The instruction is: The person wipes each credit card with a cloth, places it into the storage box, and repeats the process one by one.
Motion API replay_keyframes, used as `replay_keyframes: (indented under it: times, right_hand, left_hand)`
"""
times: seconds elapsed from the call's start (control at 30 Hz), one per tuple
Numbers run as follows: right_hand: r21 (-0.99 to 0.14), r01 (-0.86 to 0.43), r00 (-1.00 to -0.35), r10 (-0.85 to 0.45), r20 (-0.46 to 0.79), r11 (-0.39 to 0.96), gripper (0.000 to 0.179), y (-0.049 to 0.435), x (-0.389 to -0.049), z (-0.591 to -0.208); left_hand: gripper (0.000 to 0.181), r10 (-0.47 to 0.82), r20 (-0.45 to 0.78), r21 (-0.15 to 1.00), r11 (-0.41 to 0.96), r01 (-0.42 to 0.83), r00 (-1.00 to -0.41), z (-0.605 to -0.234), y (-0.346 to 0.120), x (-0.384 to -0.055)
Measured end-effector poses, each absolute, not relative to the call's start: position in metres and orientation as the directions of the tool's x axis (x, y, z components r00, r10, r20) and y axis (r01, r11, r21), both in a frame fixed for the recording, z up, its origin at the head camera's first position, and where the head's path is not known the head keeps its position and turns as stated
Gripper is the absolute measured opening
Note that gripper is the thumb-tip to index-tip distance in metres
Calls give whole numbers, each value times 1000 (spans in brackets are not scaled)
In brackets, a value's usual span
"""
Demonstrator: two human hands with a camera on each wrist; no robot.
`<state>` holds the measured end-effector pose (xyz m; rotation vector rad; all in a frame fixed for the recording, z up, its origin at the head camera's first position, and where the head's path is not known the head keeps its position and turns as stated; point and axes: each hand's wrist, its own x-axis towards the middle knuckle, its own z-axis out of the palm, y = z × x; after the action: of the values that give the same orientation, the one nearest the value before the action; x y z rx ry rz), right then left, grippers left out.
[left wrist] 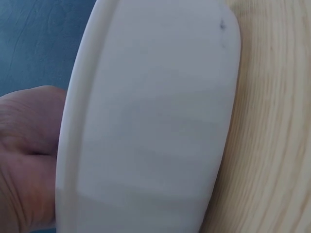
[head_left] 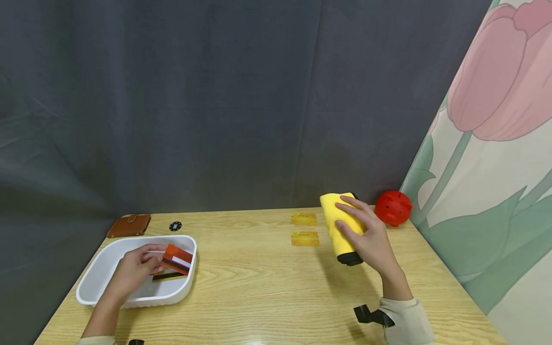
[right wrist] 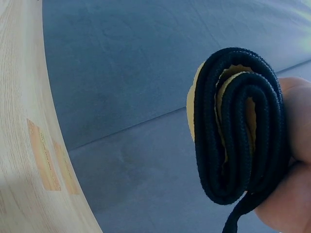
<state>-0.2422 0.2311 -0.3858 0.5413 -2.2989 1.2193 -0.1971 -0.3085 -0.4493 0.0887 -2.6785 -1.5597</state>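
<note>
At the left, my left hand [head_left: 133, 270] reaches into a white plastic tub [head_left: 92, 282] and pinches the left end of an orange-red card [head_left: 177, 258] with a dark stripe and a white strip. Another card [head_left: 170, 276] with a black stripe and yellow edge lies beneath it on the tub floor. In the left wrist view the tub wall [left wrist: 150, 107] hides the fingers. My right hand [head_left: 371, 237] grips a rolled yellow cloth [head_left: 340, 220] with black edging, held above the table; its layered dark end [right wrist: 238, 126] fills the right wrist view.
Two gold cards [head_left: 304, 219] lie flat near the table's back edge. A red piggy bank [head_left: 393, 208] stands at the back right. Behind the tub are a brown wallet [head_left: 128, 225] and a round black chip [head_left: 175, 226]. A dark curtain [head_left: 207, 105] hangs behind the table.
</note>
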Motion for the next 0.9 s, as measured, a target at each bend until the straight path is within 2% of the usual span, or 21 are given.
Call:
replay_keyframes:
  times: [0.13,0.33,0.53,0.63,0.9]
  right_hand:
    - [-651,-543,-809,-121,576,530,42,231,-242,-386]
    - [-653,-544,-809,-123,575,527,42,231,-242,-386]
    - [-655,-544,-809,-121,576,524,41,232,-242,-386]
    - [-656,-546,-808,-118,578,521,41,232,-242,-386]
    - [-651,-550,-803,-116,585,523,41,234,-242,-384]
  left_hand:
    - [32,-72,55,818,575,4,-996,-449,-311,-196]
    - [29,-84,123,642,767,15,-989,-450,-319,-198]
    - [24,-64,154,552,833,32,-986,-452,-323,-201]
    - [25,-50,131,559,829,32,-990,-451,-324,-201]
    - [32,-16,98,681,730,55,-995,-441,-314,-202]
